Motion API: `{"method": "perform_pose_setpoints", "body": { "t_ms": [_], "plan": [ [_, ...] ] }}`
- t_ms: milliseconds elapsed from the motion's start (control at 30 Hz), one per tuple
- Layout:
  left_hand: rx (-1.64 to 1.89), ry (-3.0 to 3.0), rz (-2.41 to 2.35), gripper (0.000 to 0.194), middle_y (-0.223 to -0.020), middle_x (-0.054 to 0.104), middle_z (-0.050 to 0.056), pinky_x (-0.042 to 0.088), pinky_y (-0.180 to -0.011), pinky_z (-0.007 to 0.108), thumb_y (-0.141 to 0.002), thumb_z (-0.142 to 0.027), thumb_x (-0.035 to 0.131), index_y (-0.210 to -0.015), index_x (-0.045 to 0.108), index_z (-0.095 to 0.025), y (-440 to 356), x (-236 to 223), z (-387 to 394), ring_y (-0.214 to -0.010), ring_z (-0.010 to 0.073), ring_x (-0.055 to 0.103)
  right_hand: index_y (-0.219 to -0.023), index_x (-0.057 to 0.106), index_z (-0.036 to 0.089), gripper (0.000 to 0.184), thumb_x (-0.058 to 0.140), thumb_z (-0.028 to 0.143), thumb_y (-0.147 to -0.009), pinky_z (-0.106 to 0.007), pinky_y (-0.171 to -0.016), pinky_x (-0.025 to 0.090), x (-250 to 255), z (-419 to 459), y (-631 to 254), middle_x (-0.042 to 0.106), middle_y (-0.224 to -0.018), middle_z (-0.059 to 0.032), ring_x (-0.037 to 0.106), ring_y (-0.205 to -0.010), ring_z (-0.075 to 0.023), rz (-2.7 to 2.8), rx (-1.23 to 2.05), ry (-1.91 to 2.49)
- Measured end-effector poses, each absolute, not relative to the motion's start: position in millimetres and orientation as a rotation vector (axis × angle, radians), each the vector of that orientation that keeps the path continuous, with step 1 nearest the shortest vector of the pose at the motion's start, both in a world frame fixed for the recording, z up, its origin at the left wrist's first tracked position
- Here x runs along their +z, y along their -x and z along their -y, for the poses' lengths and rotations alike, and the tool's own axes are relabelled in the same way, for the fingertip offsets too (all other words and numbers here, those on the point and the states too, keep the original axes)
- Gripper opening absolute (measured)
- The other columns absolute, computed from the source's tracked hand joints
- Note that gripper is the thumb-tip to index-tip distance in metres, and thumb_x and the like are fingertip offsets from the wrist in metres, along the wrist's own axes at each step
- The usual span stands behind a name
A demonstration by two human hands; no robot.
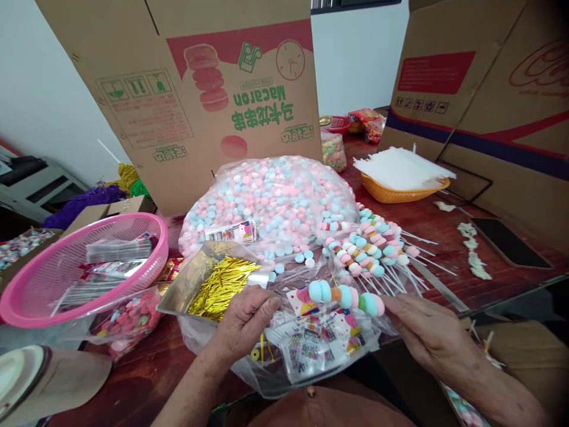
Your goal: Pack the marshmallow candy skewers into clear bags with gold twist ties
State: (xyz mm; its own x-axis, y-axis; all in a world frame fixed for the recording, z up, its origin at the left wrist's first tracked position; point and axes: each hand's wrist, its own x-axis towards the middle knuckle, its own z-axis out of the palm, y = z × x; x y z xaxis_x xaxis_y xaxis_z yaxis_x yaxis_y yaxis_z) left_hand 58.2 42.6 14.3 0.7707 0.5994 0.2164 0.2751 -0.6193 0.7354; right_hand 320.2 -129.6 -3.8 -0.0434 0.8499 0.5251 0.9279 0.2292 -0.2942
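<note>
My right hand [429, 326] is closed at the right end of a marshmallow skewer [344, 296] with pink, blue, green and orange pieces; its stick is hidden by the hand. My left hand [249, 314] has thumb and fingers pressed together beside a metal scoop tray [175, 296]; what they pinch, if anything, I cannot make out. Gold twist ties [220, 284] fill that tray. Below the skewer lie printed clear packaging bags [306, 353]. Finished-looking skewers [377, 249] are heaped behind my right hand. A large clear bag of loose marshmallows [271, 196] stands behind.
At left are a pink plastic basket [153, 237] with packaging, a bag of red sweets [128, 317] and a lidded container [66, 379]. An orange basket of white sticks [400, 193] and a phone [511, 240] lie right. Cardboard boxes [267, 59] stand behind.
</note>
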Motion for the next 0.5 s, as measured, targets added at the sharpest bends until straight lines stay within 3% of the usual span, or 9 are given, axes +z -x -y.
{"method": "perform_pose_setpoints", "body": {
  "t_ms": [500],
  "plan": [
    [0.467, -1.978, -0.809, 0.039, -0.051, 0.052, -0.001, 0.035, -0.048, 0.020, -0.085, -0.039, 0.043, -0.065, 0.065, -0.015, -60.1, 12.1, -39.8, -0.049, 0.0108, 0.048, -0.111, 0.056, 0.017, 0.031, 0.043, 0.008, -0.085, -0.028, -0.065, 0.045, -10.5, 137.4, -321.4, 0.064, -0.080, -0.0053, 0.059, -0.071, -0.0159, 1.992, -0.269, 1.642]
  ]
}}
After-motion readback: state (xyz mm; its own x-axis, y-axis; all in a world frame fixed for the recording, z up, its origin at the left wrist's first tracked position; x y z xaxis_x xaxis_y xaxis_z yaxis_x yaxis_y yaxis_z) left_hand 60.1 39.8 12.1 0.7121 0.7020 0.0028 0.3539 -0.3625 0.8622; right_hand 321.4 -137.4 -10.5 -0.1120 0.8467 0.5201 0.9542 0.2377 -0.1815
